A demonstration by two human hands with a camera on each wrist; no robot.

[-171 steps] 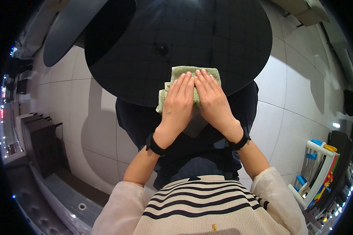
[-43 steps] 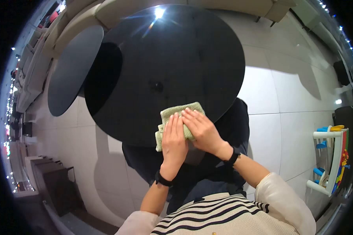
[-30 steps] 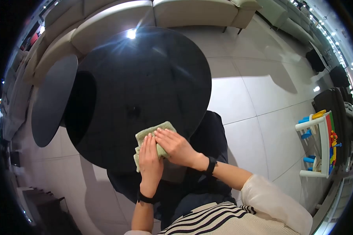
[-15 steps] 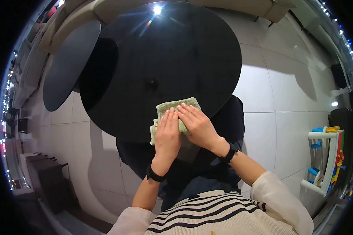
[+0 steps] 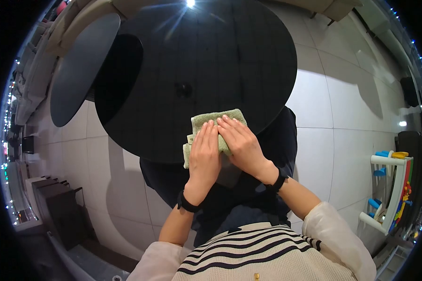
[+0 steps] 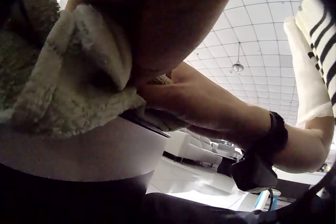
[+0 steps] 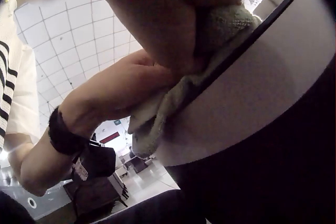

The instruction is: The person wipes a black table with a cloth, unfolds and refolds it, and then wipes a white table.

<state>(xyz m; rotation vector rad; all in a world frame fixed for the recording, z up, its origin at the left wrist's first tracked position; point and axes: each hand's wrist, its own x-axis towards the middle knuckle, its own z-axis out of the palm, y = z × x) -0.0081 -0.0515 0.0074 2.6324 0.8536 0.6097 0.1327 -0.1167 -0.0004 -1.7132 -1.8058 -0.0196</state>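
Observation:
A folded light green towel (image 5: pixel 210 116) lies at the near edge of a round black table (image 5: pixel 220 61). My left hand (image 5: pixel 205 157) rests on it with straight fingers pointing away from me. Beside it, my right hand (image 5: pixel 244 145) lies flat on the same towel, angled a little leftward, the fingertips of both hands almost meeting. Part of the towel hangs past the table edge near the left hand. In the left wrist view the towel's loose folds (image 6: pixel 68 92) show below the palm. The right wrist view has the towel (image 7: pixel 226 24) on the tabletop under the hand.
A smaller dark tabletop (image 5: pixel 84 70) overlaps the round table's left side. My legs (image 5: pixel 244 196) are beneath the near edge. A white rack with coloured toy parts (image 5: pixel 391 187) stands at right, a dark cabinet (image 5: pixel 56 210) at left. Beige sofa seating (image 5: pixel 319 5) lies beyond.
The head view has swung about, shifting the table in the picture. Both hands stay flat on the towel at the near edge; the right hand is angled more leftward than in the oldest frame.

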